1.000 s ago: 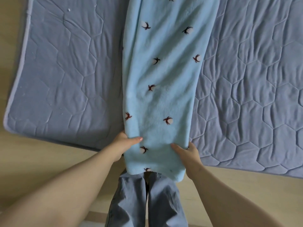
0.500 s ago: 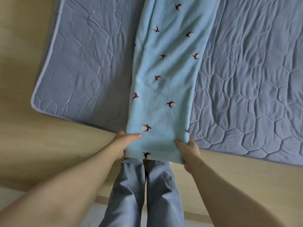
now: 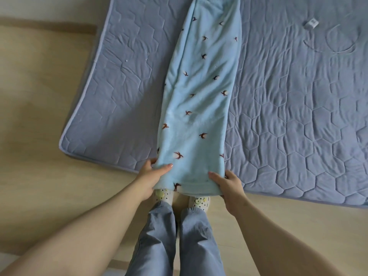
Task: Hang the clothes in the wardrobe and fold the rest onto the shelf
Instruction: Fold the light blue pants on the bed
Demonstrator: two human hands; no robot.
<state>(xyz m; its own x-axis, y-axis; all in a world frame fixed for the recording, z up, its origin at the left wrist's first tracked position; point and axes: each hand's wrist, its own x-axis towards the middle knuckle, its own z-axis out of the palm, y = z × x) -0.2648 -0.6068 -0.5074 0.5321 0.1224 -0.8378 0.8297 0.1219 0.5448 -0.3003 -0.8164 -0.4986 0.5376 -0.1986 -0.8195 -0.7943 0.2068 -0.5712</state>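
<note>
A long light-blue fleece garment (image 3: 201,100) with small dark bird prints lies folded lengthwise on a grey-blue quilted mattress pad (image 3: 294,120). Its near end hangs past the pad's front edge, above my feet. My left hand (image 3: 153,175) pinches the near left corner, thumb on top of the cloth. My right hand (image 3: 227,183) grips the near right corner the same way. The garment's far end runs out of the top of the frame.
The pad lies on a pale wooden surface (image 3: 39,176) that extends left and toward me. A small white tag (image 3: 311,23) and a thin cord (image 3: 338,44) lie on the pad at far right. My legs in grey trousers (image 3: 177,236) and white clogs stand below the garment's end.
The view has pulled back and risen, so more of the pad and the garment's length show. Both hands keep their hold on the near corners and have drawn the end slightly toward me.
</note>
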